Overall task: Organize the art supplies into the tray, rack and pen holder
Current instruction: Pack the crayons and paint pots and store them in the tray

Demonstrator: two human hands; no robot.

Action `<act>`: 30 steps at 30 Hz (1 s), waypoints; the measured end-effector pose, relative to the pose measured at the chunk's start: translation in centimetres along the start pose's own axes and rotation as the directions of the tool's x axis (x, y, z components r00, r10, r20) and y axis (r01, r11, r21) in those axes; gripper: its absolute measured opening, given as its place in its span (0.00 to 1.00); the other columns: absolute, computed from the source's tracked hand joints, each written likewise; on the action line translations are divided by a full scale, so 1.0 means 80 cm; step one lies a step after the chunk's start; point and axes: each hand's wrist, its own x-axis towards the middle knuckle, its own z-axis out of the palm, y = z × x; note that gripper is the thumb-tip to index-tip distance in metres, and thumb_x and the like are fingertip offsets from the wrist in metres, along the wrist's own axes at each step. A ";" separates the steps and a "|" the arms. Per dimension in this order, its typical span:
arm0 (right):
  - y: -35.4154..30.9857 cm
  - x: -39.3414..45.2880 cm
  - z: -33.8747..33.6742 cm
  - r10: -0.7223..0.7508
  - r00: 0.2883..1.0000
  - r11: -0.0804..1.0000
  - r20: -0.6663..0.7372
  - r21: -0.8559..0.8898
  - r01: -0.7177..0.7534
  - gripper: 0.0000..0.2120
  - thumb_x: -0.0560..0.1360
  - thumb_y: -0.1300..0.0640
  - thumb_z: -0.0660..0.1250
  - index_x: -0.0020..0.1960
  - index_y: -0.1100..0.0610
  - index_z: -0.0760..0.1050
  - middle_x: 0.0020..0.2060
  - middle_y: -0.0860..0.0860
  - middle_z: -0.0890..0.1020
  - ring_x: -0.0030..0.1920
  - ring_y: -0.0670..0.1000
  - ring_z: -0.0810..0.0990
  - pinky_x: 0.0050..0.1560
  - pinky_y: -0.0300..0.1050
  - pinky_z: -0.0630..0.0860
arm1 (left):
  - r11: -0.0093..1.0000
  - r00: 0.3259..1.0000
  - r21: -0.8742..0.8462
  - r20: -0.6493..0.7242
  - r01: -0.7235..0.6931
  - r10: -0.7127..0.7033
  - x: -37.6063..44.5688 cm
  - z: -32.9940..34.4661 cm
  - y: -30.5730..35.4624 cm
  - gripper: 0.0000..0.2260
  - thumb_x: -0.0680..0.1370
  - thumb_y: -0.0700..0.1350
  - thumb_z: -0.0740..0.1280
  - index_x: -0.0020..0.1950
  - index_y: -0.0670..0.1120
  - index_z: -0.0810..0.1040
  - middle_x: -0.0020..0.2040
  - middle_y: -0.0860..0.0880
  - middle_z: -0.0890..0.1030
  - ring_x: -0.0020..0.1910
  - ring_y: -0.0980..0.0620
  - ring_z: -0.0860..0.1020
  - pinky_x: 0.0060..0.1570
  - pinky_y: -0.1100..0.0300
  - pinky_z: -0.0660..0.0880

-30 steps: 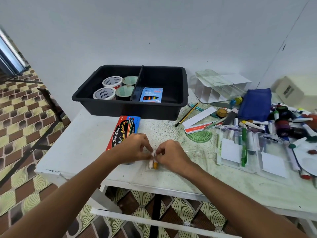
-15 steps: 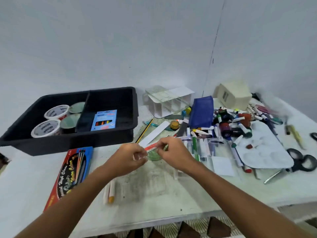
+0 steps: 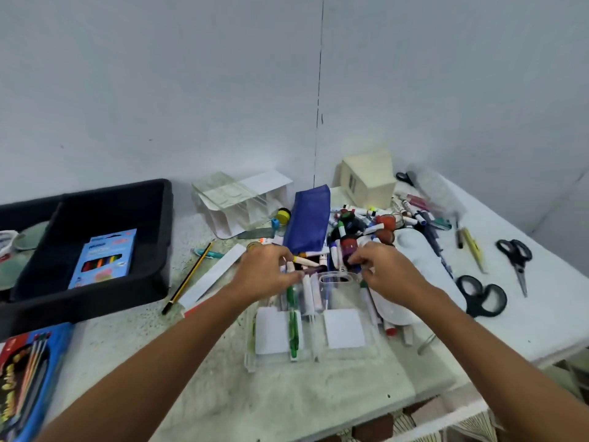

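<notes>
Both my hands reach into the pile of markers and paint bottles (image 3: pixel 357 224) at the table's middle. My left hand (image 3: pixel 267 272) pinches a dark purple marker (image 3: pixel 314 268) between thumb and fingers. My right hand (image 3: pixel 385 272) curls its fingers down among the markers; whether it grips one is hidden. Just in front of the hands lies a clear pen holder (image 3: pixel 344 330) with a green pen (image 3: pixel 291 323) in it. The black tray (image 3: pixel 159 250) stands at the left with a blue crayon box (image 3: pixel 102 260) inside. A clear rack (image 3: pixel 236 202) sits by the wall.
A blue pouch (image 3: pixel 307 218) leans behind the pile. A white palette (image 3: pixel 411 244), two black scissors (image 3: pixel 481 295) (image 3: pixel 516 260) and a cream box (image 3: pixel 366 177) lie right. A pencil (image 3: pixel 188 279), a white ruler (image 3: pixel 213 275) and a coloured-pencil box (image 3: pixel 25 378) lie left.
My view swung right, away from the tray. Both hands left the table's front and moved back and right to the marker pile behind the clear pen holder.
</notes>
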 end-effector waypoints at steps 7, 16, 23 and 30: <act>0.025 0.005 -0.007 -0.112 0.971 0.927 0.212 -0.329 0.179 0.18 0.75 0.61 0.65 0.62 0.49 0.77 0.58 0.46 0.77 0.60 0.50 0.67 0.45 0.41 0.68 | 0.982 0.989 0.116 0.014 0.147 -0.150 0.021 0.020 0.014 0.17 0.70 0.65 0.70 0.45 0.52 0.78 0.38 0.55 0.77 0.42 0.54 0.71 0.43 0.58 0.68; 0.023 0.018 -0.004 -0.167 0.977 0.959 0.131 -0.211 0.192 0.12 0.77 0.60 0.63 0.57 0.52 0.80 0.52 0.47 0.80 0.57 0.51 0.71 0.44 0.42 0.68 | 0.962 0.962 -0.122 -0.098 0.244 -0.256 0.025 0.020 0.008 0.05 0.68 0.46 0.74 0.39 0.51 0.79 0.36 0.52 0.80 0.39 0.52 0.79 0.37 0.58 0.76; -0.029 0.036 0.010 -0.136 0.990 0.912 0.023 0.394 0.116 0.08 0.76 0.59 0.69 0.55 0.55 0.79 0.42 0.47 0.79 0.42 0.45 0.78 0.46 0.43 0.76 | 0.905 0.935 -0.416 -0.281 0.085 -0.217 0.003 -0.018 -0.003 0.06 0.67 0.38 0.74 0.40 0.48 0.80 0.34 0.50 0.82 0.34 0.52 0.81 0.35 0.56 0.80; -0.118 0.044 0.036 -0.203 0.961 0.620 0.187 0.784 -0.022 0.11 0.78 0.65 0.65 0.59 0.57 0.77 0.38 0.57 0.78 0.37 0.56 0.80 0.36 0.44 0.81 | 0.787 0.944 -0.611 -0.208 0.079 -0.256 -0.060 -0.070 -0.052 0.08 0.71 0.33 0.74 0.45 0.44 0.84 0.39 0.42 0.84 0.35 0.54 0.80 0.37 0.62 0.75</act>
